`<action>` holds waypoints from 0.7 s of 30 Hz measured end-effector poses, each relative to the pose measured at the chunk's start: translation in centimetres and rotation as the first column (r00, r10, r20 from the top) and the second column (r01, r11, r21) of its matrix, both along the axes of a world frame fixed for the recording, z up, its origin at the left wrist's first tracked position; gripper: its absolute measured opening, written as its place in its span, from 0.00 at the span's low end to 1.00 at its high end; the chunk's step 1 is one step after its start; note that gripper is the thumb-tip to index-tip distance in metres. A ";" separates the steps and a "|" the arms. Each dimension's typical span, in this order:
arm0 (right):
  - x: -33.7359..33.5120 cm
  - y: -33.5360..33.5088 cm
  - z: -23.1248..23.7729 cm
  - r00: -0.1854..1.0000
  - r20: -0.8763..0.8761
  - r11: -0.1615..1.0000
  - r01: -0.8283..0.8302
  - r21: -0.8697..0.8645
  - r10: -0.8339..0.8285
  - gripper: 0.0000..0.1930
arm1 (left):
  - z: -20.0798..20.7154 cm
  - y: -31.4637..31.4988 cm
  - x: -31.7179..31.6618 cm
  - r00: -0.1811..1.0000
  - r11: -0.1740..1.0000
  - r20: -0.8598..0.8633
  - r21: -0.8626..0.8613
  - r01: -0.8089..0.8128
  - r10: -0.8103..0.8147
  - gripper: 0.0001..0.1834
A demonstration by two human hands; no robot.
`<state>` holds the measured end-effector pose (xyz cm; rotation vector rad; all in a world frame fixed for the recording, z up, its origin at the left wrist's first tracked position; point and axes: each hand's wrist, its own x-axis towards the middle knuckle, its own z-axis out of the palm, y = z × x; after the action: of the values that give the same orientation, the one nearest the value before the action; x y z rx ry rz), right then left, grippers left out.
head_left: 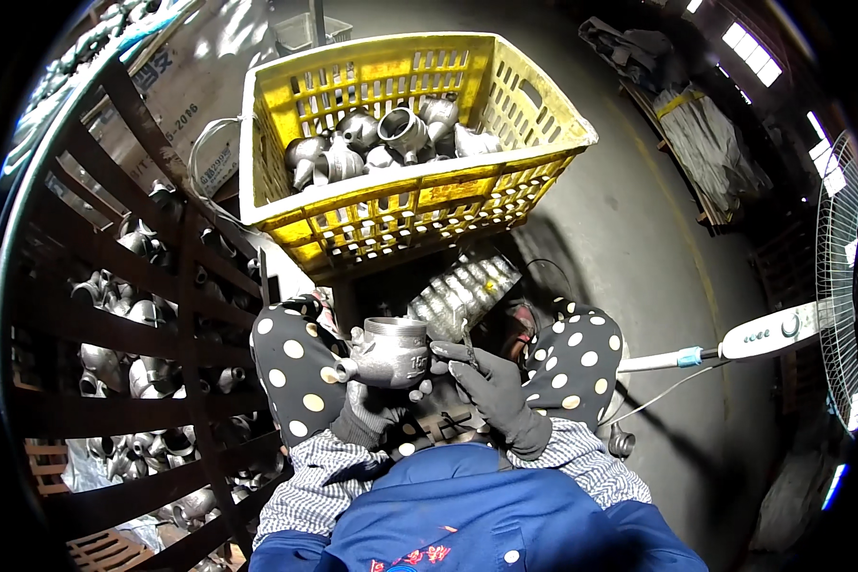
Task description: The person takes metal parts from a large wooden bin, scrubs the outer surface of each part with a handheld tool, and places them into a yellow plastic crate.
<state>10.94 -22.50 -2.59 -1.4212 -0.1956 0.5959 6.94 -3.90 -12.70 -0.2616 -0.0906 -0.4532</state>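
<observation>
My left hand (370, 410), in a dark grey glove, grips a silver-grey metal casting (389, 351) from below, above my lap. The casting has a round body, a wide threaded mouth facing up and a small spout at its left. My right hand (494, 389), gloved too, is closed just right of the casting, with its fingertips pointing toward it. A thin, narrow tool (469, 345) sticks up from those fingers; its exact kind is not clear. Beyond the hands lies a tilted bundle of silvery, rounded pieces (465, 292).
A yellow plastic crate (419, 195) with several similar castings stands in front of me. At left, a rusty slatted metal cage (186, 315) holds many more castings. A standing fan (782, 329) is at right, and a loose casting (622, 440) sits on the floor.
</observation>
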 end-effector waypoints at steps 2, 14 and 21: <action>-0.1 0.2 0.2 0.999 -0.051 1.000 0.004 0.027 -0.003 0.17 | -1.0 0.5 0.4 0.996 0.990 0.070 0.124 -0.072 0.063 0.50; -1.2 -0.2 0.0 0.935 0.345 0.965 0.016 -0.261 0.078 0.24 | 1.6 -0.8 -0.1 0.826 0.527 -0.015 0.776 -0.346 0.564 0.31; -0.2 -2.5 -2.2 0.996 -0.079 0.992 0.040 -0.123 -0.050 0.17 | 3.0 0.9 -0.4 0.782 0.275 0.062 0.917 -0.290 0.620 0.19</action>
<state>10.75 -24.97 -4.84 -1.5110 -0.0624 0.6360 6.51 -3.04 -9.65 0.7991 0.4065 0.2105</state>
